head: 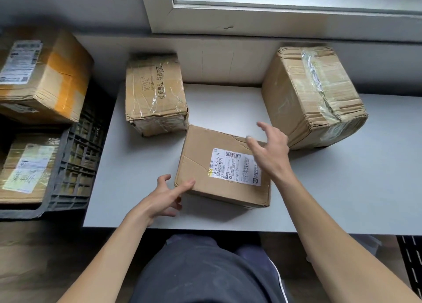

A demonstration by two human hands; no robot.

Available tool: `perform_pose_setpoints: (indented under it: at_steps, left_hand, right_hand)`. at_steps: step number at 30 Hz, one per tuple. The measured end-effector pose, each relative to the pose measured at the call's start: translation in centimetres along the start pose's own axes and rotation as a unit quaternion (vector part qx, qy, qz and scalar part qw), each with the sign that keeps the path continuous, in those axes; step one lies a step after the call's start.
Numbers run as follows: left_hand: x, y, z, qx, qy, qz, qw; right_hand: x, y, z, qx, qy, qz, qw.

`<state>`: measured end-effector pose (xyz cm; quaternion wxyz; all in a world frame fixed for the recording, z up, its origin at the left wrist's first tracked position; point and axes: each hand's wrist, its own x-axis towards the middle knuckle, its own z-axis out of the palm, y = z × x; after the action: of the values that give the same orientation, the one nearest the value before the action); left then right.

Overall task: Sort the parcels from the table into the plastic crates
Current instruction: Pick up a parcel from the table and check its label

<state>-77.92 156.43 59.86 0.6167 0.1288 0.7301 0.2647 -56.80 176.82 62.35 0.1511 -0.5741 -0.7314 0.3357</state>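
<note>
1. Labelled parcel: a low carton of plain brown corrugated card, creased on top, is seen lying flat on the white table near its front edge, directly before the person.
2. Its long axis is set across the table, left to right, turned slightly clockwise. A white barcoded shipping label is stuck on the right half of its top.
3. The left hand is held open with fingers spread, the index fingertip laid against the carton's near left corner.
4. The right hand is held open above the far right of the top, fingers relaxed and apart. Contact cannot be judged.
5. A printed parcel, wrapped in wrinkled clear tape, is placed just behind the far left corner, its length and black characters running away from the person.
6. A large parcel, crumpled and heavily taped, is set to the right, its length angled away and leftward.
7. A dark grey latticed plastic crate is stood beside the table's left edge, with a taped carton inside.
</note>
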Motion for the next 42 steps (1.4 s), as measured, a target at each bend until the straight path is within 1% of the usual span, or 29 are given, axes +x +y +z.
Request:
perform_pose_setpoints:
  at_steps: [2, 4, 6, 7, 9, 12, 16, 18, 21, 25, 27, 36, 42]
  left_hand:
    - [0.1, 0.0, 0.6, -0.070, 0.005, 0.012, 0.997]
    - [0.6, 0.5, 0.9, -0.122, 0.023, 0.036, 0.992]
    - [1.1, 1.5, 1.2, -0.142, 0.060, 0.057, 0.986]
    - [1.5, 2.0, 1.2, -0.148, 0.079, 0.070, 0.983]
    - [2.2, 3.1, 1.4, -0.148, 0.110, 0.097, 0.978]
    - [2.8, 4.6, 2.2, -0.115, 0.141, 0.144, 0.973]
    - [2.5, 5.2, 3.8, -0.065, 0.145, 0.204, 0.966]
    - [2.4, 4.7, 4.5, -0.067, 0.129, 0.207, 0.967]
    - [2.2, 3.8, 5.3, -0.100, 0.091, 0.204, 0.970]
    - [2.4, 3.7, 5.4, -0.101, 0.094, 0.212, 0.967]
    - [2.6, 3.7, 5.3, -0.096, 0.096, 0.219, 0.966]
    - [3.7, 3.0, 5.1, -0.100, 0.074, 0.256, 0.959]
    - [4.3, 2.6, 5.1, -0.108, 0.062, 0.281, 0.951]
  right_hand:
    - [0.1, -0.5, 0.8, -0.028, -0.043, -0.020, 0.998]
    - [-0.1, -0.2, 1.4, -0.069, -0.067, 0.003, 0.995]
    - [-0.7, 0.7, 1.5, -0.110, -0.087, 0.036, 0.989]
    - [-1.1, 1.2, 1.3, -0.111, -0.100, 0.051, 0.987]
    - [-2.0, 1.8, 1.0, -0.089, -0.119, 0.069, 0.986]
    - [-3.9, 2.3, 0.8, -0.024, -0.133, 0.091, 0.987]
    - [-6.6, 2.7, 1.3, 0.084, -0.143, 0.135, 0.977]
    - [-7.7, 2.7, 1.7, 0.127, -0.147, 0.157, 0.968]
    - [-8.3, 2.8, 2.3, 0.157, -0.121, 0.172, 0.965]
    - [-8.0, 2.2, 2.9, 0.254, -0.072, 0.172, 0.949]
    - [-7.8, 1.6, 3.2, 0.283, -0.069, 0.160, 0.943]
    - [-7.6, 2.2, 5.0, 0.261, -0.039, 0.142, 0.954]
    - [-7.6, 3.1, 5.6, 0.262, -0.018, 0.116, 0.958]
